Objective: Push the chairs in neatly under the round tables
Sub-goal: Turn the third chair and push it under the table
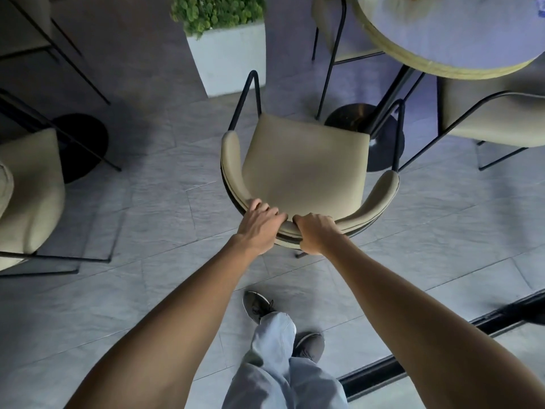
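Grey stone-look floor tiles point(165, 231) run across the whole space, crossed near the lower right by a black metal floor track point(413, 352). On them, in the middle of the view, stands a beige upholstered armchair with a thin black metal frame point(303, 163), its seat facing a round table with a pale grey top and light wooden edge point(460, 36) at the upper right. The chair's front corner sits just beside the table's black round base point(368, 134), and its seat is still outside the tabletop's rim. The left hand point(259, 224) and the right hand point(317, 233) are both closed over the top of the chair's curved backrest, side by side and nearly touching, fingers curled over the padded edge.

Bare floor lies open to the left of the chair and behind it, where the person's grey shoes point(256, 305) and light blue trousers point(280, 364) show. Past the chair's far left corner stands a white square planter holding a green leafy shrub point(230, 54), near the frame leg but apart from it. Two more beige chairs point(495, 119) are tucked at the table's right and far sides. Another beige chair point(32, 187) stands at the left edge, well apart, with a second black round base point(82, 143) behind it.
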A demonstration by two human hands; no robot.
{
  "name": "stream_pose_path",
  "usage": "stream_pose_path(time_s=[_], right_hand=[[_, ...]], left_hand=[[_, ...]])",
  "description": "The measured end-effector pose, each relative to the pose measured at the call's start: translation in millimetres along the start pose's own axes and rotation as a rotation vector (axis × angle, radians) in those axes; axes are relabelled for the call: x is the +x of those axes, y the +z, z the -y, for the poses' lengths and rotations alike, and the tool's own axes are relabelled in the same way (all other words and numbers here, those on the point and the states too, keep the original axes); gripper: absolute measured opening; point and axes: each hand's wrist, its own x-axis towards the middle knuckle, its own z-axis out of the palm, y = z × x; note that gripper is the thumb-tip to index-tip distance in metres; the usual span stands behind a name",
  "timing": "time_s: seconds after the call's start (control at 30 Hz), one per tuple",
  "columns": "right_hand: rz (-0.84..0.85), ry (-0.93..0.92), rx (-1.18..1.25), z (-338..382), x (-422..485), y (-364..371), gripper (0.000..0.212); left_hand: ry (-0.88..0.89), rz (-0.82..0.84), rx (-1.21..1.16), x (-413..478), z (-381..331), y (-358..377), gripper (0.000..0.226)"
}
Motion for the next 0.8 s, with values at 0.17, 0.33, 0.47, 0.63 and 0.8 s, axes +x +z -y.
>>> stream_pose_path(time_s=[0.17,0.33,0.47,0.63,0.8], right_hand=[[-0.152,0.015,-0.015,-3.6,1.7,3.1,0.036],[-0.335,-0.016,-0.016,-5.9,-4.9,18.9,0.041],[-0.279,-0.052,-0.029,-20.1,-3.6,16.0,0.047],[-0.194,0.119,-0.002,-15.5,1.9,6.0,0.031],[-0.175,0.282,0.044,12.1,16.3,3.0,0.019]], left_hand=[[0.004,-0.031,-0.003,7.5,-0.8,1.1,0.034],[0.066,-0.006,-0.048,13.8,12.1,1.2,0.035],[0.079,0.053,-0.087,19.6,16.1,-4.9,0.040],[0.151,0.048,-0.124,17.2,23.0,-8.4,0.037],[0.219,0.019,-0.120,19.6,42.5,-5.2,0.031]])
